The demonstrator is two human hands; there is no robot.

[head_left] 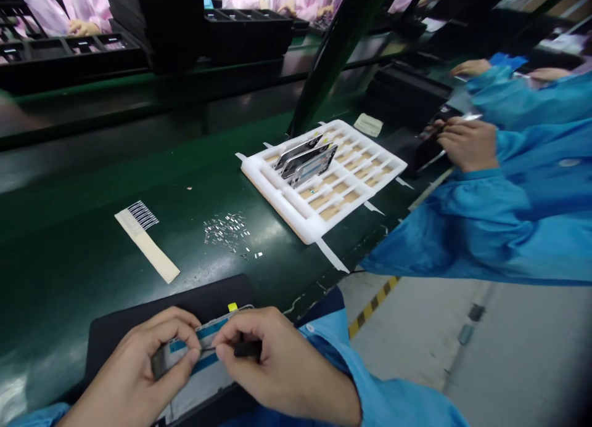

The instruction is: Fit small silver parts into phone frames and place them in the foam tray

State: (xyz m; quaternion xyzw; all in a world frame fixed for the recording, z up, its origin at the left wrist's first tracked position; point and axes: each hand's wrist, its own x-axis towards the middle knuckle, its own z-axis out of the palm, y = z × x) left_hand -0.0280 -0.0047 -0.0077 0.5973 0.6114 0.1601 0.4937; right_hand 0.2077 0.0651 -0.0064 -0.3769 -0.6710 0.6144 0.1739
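A silver phone frame (203, 387) with blue strips lies on a black mat (124, 313) at the bottom. A yellow tab (232, 307) sticks up at its far edge. My left hand (157, 353) rests over the frame's left part, thumb and forefinger pinched together; what is between them is too small to make out. My right hand (272, 359) is closed around a slim tool with a black handle (247, 349), whose thin tip reaches toward my left fingertips. Both hands hide parts of the frame.
Small metal pieces (226, 231) lie scattered on the green table (198, 168). Left of them is a cream strip with dark pins (150, 245). A white foam tray (309, 227) holds several upright phone frames (308, 161). A co-worker's blue sleeve (531, 205) is at right.
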